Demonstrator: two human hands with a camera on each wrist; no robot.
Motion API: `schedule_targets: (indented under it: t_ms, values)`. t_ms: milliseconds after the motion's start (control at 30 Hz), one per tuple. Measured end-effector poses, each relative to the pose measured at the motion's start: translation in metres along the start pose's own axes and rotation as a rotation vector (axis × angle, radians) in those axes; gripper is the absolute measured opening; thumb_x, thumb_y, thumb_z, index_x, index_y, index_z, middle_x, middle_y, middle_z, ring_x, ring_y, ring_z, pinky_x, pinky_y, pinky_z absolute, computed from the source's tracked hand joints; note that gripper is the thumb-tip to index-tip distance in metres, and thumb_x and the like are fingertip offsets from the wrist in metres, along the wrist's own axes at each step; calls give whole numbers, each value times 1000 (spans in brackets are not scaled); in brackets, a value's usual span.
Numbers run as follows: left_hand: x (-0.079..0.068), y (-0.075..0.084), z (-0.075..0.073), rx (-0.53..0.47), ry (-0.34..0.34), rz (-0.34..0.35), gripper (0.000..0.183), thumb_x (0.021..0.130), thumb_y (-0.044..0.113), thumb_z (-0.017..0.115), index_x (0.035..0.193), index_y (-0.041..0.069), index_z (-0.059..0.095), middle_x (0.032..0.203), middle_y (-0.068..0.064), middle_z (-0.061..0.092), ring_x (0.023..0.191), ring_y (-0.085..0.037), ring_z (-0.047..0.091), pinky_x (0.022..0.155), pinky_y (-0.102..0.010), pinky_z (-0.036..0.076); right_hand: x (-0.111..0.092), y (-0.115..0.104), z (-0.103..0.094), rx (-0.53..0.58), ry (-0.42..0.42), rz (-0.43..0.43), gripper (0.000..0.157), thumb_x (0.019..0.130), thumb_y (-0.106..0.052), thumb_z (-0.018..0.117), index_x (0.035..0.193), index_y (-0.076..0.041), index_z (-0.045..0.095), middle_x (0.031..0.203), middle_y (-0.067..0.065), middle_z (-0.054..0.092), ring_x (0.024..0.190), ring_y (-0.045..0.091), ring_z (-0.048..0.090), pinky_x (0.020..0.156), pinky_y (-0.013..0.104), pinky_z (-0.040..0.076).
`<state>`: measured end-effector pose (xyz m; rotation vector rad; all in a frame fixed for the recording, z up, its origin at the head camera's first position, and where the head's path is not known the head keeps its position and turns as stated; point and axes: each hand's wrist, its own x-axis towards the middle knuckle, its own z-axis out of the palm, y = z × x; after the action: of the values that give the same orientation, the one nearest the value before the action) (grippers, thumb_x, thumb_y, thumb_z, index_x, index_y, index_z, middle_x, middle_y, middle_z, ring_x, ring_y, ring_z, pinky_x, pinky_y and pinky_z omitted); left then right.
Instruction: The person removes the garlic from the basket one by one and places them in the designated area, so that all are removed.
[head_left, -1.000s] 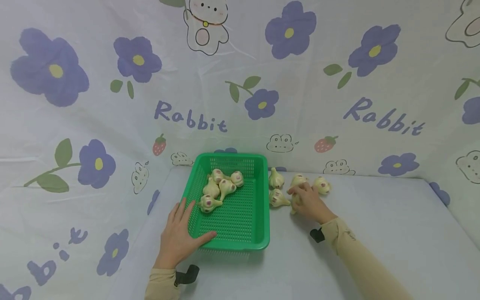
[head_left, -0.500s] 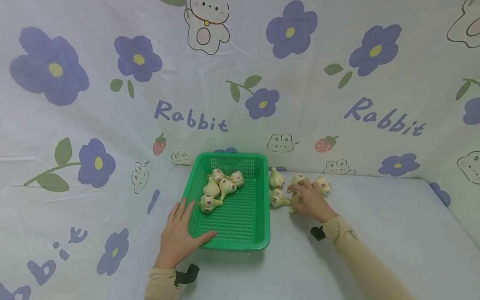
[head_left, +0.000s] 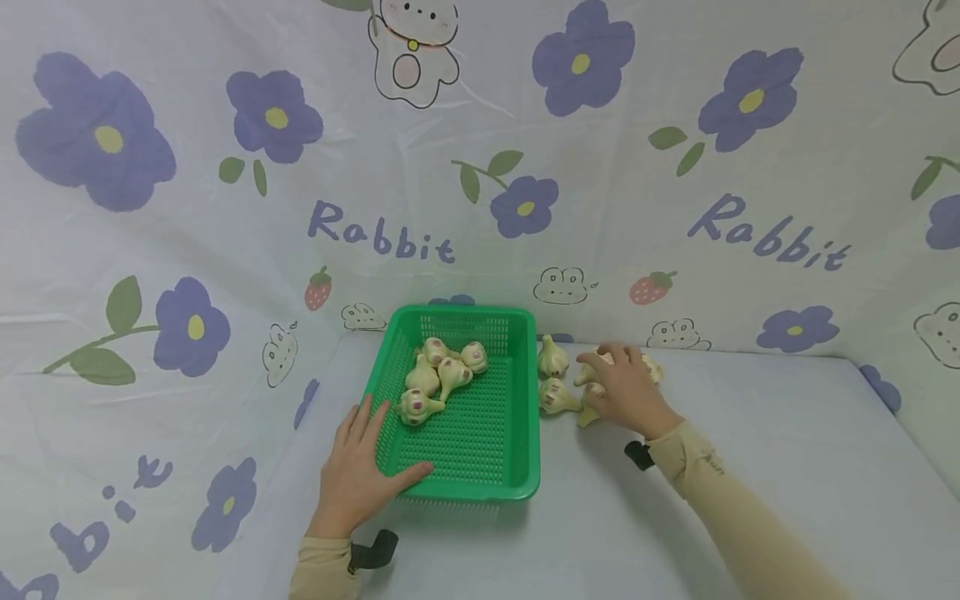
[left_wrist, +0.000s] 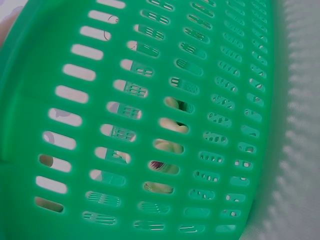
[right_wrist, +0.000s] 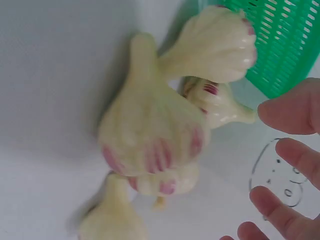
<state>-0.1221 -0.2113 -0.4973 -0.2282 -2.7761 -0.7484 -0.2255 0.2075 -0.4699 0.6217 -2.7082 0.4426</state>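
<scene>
Head view: my right hand [head_left: 630, 390] hangs over the garlic [head_left: 553, 358] on the white table [head_left: 750, 433], just right of the green basket [head_left: 487, 492]. My thumb and fingers are wide apart, and I see nothing in my grip. I can't tell if a fingertip touches a bulb. My left hand [head_left: 356, 479] rests on the left side and near edge of the basket, fingers spread and straight.

Five bulbs [head_left: 454, 377] lie bunched in the basket, toward its far left part. Five more are on the table; one big bulb [right_wrist: 155, 130] shows best from my right wrist.

I guess each bulb is light, hard and smooth. It looks shiny, so it may slip. The fat round belly seems best to hold, thumb on one side, fingers on the other. The thin neck could twist in my fingers.

The cloth [head_left: 405, 167] says "Rabbit" two times in purple. Low on the left I read "bit", with more cut off. My right sleeve [head_left: 735, 517] has dark writing too small to read. I see no label on the garlic or basket.
</scene>
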Motion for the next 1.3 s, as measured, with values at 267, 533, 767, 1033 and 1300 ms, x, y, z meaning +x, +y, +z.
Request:
schedule_targets:
  t_ms: [267, 533, 767, 1033, 1300]
  values:
    - [0, -2, 1, -4, 0, 3, 113, 77, 75, 76, 164, 16, 34, 173, -14, 23, 159, -39, 21, 103, -71, 47, 8, -16, -16, -9, 13, -34, 54, 84, -7, 75, 137, -5, 65, 135, 30, 55, 118, 52, 49, 97, 66, 46]
    - [0, -5, 4, -10, 3, 7, 114, 77, 75, 76, 165, 16, 32, 173, -13, 22, 159, -39, 19, 107, -71, 45, 20, -40, -32, 55, -28, -47, 60, 86, -10, 77, 143, -6, 60, 140, 30, 49, 120, 52, 44, 95, 64, 49]
    - [-1, -8, 6, -12, 14, 17, 114, 77, 75, 76, 165, 17, 32, 173, -14, 23, 159, -39, 20, 107, -71, 44, 30, -63, -32, 90, -23, -120, 60, 85, -10, 78, 142, -4, 60, 138, 30, 50, 115, 47, 45, 88, 56, 51]
    - [-1, -10, 7, -8, 24, 25, 114, 77, 75, 76, 165, 17, 33, 173, -14, 23, 158, -40, 22, 106, -72, 44, 43, -94, -28, 127, -87, -159, 64, 88, -14, 79, 147, -8, 57, 144, 27, 47, 118, 41, 43, 87, 50, 52]
    - [-1, -8, 6, -6, 28, 34, 113, 77, 74, 76, 164, 16, 34, 172, -15, 25, 158, -41, 23, 104, -72, 46, 54, -116, -25, 121, -125, -203, 64, 90, -15, 79, 149, -8, 55, 148, 28, 40, 126, 46, 40, 96, 55, 50]
